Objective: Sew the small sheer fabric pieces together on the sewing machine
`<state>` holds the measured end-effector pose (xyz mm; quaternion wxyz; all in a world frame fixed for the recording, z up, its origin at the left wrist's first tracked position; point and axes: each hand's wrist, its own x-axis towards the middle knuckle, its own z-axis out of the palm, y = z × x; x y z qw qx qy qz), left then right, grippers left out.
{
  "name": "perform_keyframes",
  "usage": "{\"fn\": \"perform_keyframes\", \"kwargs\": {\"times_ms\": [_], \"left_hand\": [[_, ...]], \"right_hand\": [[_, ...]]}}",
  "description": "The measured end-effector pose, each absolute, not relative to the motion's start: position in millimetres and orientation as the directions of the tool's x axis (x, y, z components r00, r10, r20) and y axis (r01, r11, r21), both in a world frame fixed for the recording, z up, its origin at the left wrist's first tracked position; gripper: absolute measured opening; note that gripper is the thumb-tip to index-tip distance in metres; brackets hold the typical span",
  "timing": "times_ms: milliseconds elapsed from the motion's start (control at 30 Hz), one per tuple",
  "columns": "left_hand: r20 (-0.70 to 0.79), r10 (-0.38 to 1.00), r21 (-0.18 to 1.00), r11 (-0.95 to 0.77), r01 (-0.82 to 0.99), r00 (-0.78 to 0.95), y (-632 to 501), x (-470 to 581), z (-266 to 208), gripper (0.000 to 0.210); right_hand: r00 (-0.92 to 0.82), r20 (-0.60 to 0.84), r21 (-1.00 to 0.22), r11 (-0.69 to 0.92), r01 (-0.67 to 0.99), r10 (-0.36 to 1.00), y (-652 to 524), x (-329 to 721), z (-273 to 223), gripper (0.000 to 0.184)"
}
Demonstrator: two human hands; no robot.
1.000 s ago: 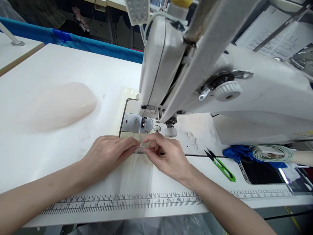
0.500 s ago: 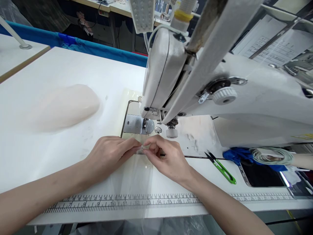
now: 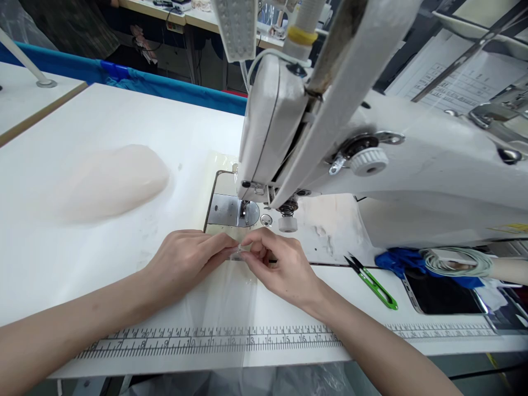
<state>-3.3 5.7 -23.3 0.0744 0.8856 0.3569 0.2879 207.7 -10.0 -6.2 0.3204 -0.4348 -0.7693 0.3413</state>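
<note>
A thin, see-through strip of material (image 3: 223,308) runs from my fingertips down over the table's front edge; whether it is sheer fabric or film I cannot tell. My left hand (image 3: 187,258) pinches its upper end between thumb and fingers. Close against it, my right hand (image 3: 284,267) is closed in a pinch on the same end, thumb and forefinger nearly touching the left fingertips. Both hands are just in front of the sewing machine (image 3: 264,126), on the near side of its metal needle plate (image 3: 225,210) and presser foot (image 3: 245,210).
Green thread snips (image 3: 377,289) lie right of my hands, beside a phone (image 3: 443,294), a blue cloth (image 3: 394,262) and a coiled pale cord (image 3: 454,261). A pale, smooth oval piece (image 3: 124,179) lies at left. A printed ruler (image 3: 280,338) follows the front edge.
The view has shifted slightly, so the machine head appears a little further left. My hands keep their pinch on the see-through strip in nearly the same place.
</note>
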Motion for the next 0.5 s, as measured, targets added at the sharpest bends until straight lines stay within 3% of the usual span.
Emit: {"fn": "perform_keyframes", "kwargs": {"times_ms": [200, 400, 500], "left_hand": [[0.486, 0.656, 0.347, -0.751, 0.562, 0.577, 6.4, -3.3, -18.4, 0.016], [0.565, 0.591, 0.309, -0.798, 0.517, 0.575, 5.6, -2.3, -17.3, 0.012], [0.515, 0.653, 0.39, -0.756, 0.526, 0.556, 3.4, -1.9, -17.1, 0.013]], "right_hand": [[-0.457, 0.231, -0.772, 0.447, 0.452, 0.859, -10.1, 207.6, -6.7, 0.011], [-0.416, 0.392, -0.715, 0.556, 0.423, 0.821, -8.5, 208.9, -10.0, 0.012], [-0.405, 0.538, -0.582, 0.674, 0.455, 0.739, -8.0, 209.7, -9.6, 0.01]]}}
